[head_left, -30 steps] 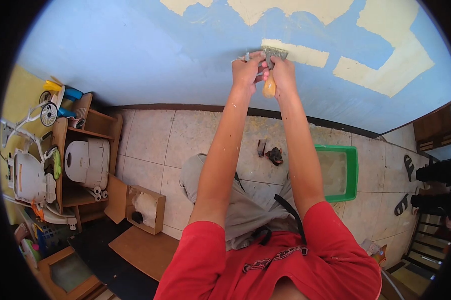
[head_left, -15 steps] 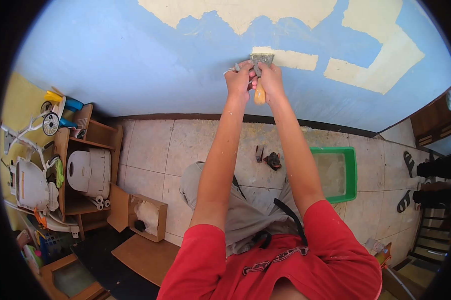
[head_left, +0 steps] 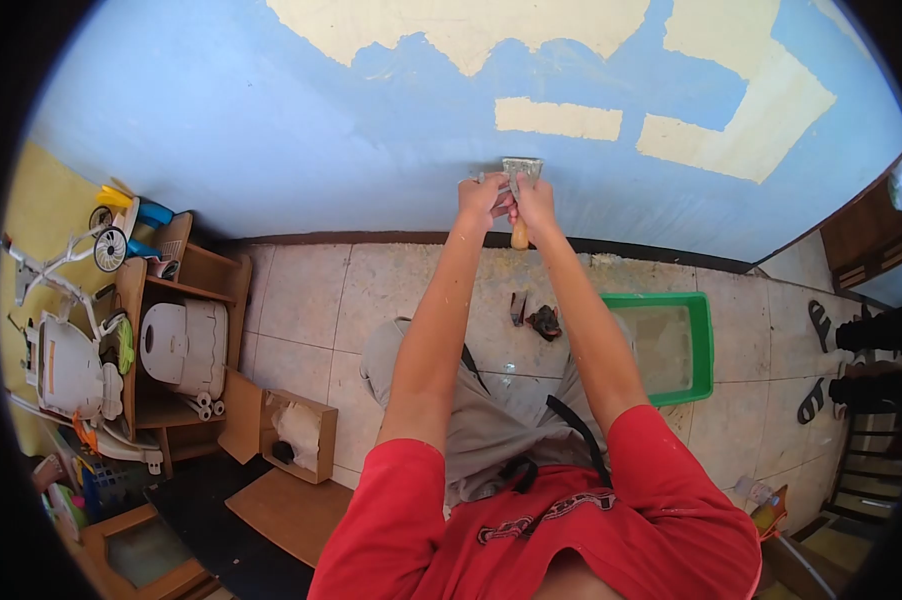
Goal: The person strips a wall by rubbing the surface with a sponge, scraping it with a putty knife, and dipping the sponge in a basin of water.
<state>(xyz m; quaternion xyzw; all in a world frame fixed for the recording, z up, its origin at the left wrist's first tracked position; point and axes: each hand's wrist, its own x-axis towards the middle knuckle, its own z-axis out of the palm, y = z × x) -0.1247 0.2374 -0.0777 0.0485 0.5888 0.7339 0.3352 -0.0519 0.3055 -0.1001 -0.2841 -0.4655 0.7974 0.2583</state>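
A putty knife (head_left: 522, 168) with a wide grey blade and a wooden handle is in my right hand (head_left: 536, 203), its blade edge at the blue wall (head_left: 391, 170). My left hand (head_left: 482, 198) is closed close beside it, by the tool's left side; a small grey piece shows at its fingers, too small to name. Above the blade, a cream strip (head_left: 558, 118) shows on the wall, with larger cream patches (head_left: 721, 140) to the right and higher up.
A green basin (head_left: 702, 345) stands on the tiled floor right of my legs. Small dark objects (head_left: 544, 322) lie between my knees. At left are a wooden shelf (head_left: 233, 290) and an open box (head_left: 326, 440). A person's feet in sandals (head_left: 819, 326) show at right.
Both hands and the putty knife have moved down the wall, from the cream strip to the blue area below it. The strip's left end is now uncovered.
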